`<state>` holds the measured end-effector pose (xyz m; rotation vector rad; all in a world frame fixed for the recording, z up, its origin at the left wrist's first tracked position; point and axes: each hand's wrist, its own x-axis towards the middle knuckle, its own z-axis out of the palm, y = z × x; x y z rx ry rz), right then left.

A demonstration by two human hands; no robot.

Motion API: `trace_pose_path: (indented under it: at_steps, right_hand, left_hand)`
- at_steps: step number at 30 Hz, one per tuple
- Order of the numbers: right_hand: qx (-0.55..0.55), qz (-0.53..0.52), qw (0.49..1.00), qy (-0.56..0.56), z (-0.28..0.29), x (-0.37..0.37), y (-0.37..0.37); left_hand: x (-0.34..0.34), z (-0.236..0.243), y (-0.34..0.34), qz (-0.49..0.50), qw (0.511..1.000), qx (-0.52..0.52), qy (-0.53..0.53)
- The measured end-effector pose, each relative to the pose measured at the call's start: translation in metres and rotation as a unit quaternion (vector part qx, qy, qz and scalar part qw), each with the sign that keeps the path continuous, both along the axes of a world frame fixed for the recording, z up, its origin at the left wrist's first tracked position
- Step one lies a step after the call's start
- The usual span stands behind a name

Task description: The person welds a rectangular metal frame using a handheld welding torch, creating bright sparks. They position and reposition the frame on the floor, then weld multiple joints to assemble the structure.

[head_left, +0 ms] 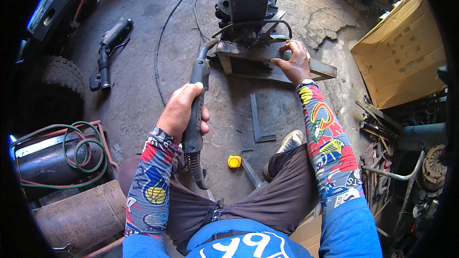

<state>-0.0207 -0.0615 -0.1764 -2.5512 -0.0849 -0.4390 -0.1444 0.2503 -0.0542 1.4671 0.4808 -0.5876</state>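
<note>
My left hand [178, 110] is wrapped round a black welding torch [193, 131], its thumb on top of the handle. The torch's bent neck points up to the left corner of a rectangular steel frame [248, 52]; I cannot tell if the tip touches it. My right hand [294, 62] grips the frame's right part, fingers curled over it and thumb on the near side. On the frame sits a dark vise-like metal block [248, 5], with a thin dark cable or rod across its front.
Between my feet lie an L-shaped steel square [256, 119] and a yellow tape measure [234, 161]. A black handheld tool [112, 43] lies at left, near a tire [57, 83]. Gas cylinders [79, 215] with hoses stand at lower left. A cardboard sheet [401, 50] and scrap metal [382, 134] line the right.
</note>
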Motion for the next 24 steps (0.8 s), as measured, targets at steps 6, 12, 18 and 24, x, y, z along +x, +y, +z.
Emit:
trace_pose_path:
  at_steps: [6,12,18,24]
  right_hand:
    - [-0.009,0.0,1.0,0.002,0.0026,-0.0023,0.0017]
    - [-0.002,0.003,1.0,-0.014,-0.0015,-0.0017,0.0003]
    - [-0.004,0.003,1.0,-0.019,-0.0019,-0.0022,0.0003]
    - [-0.01,0.006,1.0,0.006,-0.0016,-0.0034,0.0004]
  left_hand:
    - [0.0022,-0.0026,0.0,-0.004,1.0,0.009,0.001]
    - [0.003,-0.0058,-0.0012,0.003,1.0,0.011,0.004]
    - [0.0027,-0.0023,-0.0014,-0.002,1.0,0.014,0.002]
    - [-0.0001,0.0001,-0.0036,-0.007,1.0,0.023,-0.013]
